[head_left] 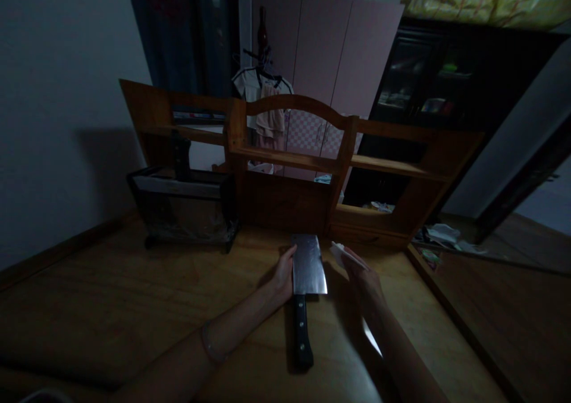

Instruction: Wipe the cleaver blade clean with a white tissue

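Note:
A cleaver [309, 266] with a broad steel blade and a black riveted handle points away from me, its handle toward the near edge of the table. My left hand [284, 274] is closed on the left edge of the blade, thumb on its face and the other fingers mostly hidden. To the right of the blade and apart from it, my right hand [363, 278] is closed on a folded white cloth or tissue [342, 255]. Beside my right forearm shows a bright narrow strip [372, 336]; whether it is a blade or a reflection I cannot tell.
On the left of the wooden table [178, 284] stands a black-framed knife rack [182, 180] with a dark handle sticking up. A wooden shelf unit [285, 197] runs along the back. Papers [441, 234] lie beyond the right edge. The room is dim.

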Available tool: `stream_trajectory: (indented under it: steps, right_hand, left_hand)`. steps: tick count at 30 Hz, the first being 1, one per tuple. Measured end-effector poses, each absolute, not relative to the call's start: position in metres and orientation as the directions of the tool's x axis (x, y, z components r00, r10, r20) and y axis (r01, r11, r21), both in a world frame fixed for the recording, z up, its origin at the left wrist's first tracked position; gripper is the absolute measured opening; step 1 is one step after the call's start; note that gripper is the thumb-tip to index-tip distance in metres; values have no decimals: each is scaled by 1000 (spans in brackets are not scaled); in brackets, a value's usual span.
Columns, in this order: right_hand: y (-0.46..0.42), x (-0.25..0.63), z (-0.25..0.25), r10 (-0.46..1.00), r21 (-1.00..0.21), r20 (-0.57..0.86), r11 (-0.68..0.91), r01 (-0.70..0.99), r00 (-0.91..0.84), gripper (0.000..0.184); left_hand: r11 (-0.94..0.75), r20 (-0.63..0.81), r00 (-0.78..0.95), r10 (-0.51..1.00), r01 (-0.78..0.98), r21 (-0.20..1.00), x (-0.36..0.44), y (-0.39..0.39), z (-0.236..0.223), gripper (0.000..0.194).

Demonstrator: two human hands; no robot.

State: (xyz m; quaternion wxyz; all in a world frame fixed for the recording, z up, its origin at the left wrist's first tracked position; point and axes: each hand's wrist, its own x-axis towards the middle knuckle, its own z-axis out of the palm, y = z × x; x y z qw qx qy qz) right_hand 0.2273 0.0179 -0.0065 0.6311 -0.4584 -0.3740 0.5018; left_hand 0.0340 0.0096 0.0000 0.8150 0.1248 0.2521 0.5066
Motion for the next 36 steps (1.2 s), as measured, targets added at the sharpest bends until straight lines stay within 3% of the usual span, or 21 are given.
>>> stream_trajectory:
  steps: [6,9,11,13,18,24,36]
  right_hand:
    - [12,220,-7,949,-961,113,180,-211,296,40]
    - [4,208,-5,936,-961,274,256,106,220,42]
    - [-1,198,-6,920,-874,389,349,338,57,40]
    - [-5,189,-8,874,-764,470,473,439,-122,37]
    - [-6,181,-14,775,-560,470,632,535,-423,49]
    - [-11,178,-6,712,-420,421,702,575,-562,53]
    - [-17,173,6,652,-394,401,757,521,-644,51]
  left_hand:
    - [441,-271,349,897,-755,486,33,11,-3,40]
    - [441,-256,359,897,-754,487,34,12,-4,40]
    - [448,-263,364,893,-754,479,35,12,-4,40]
    - [445,-275,354,894,-764,467,35,12,-4,39]
    - [433,-262,348,900,-785,443,34,14,-7,37]
    - [396,-235,324,916,-821,411,35,18,-15,35]
    - [395,-311,280,908,-817,420,34,16,-13,39]
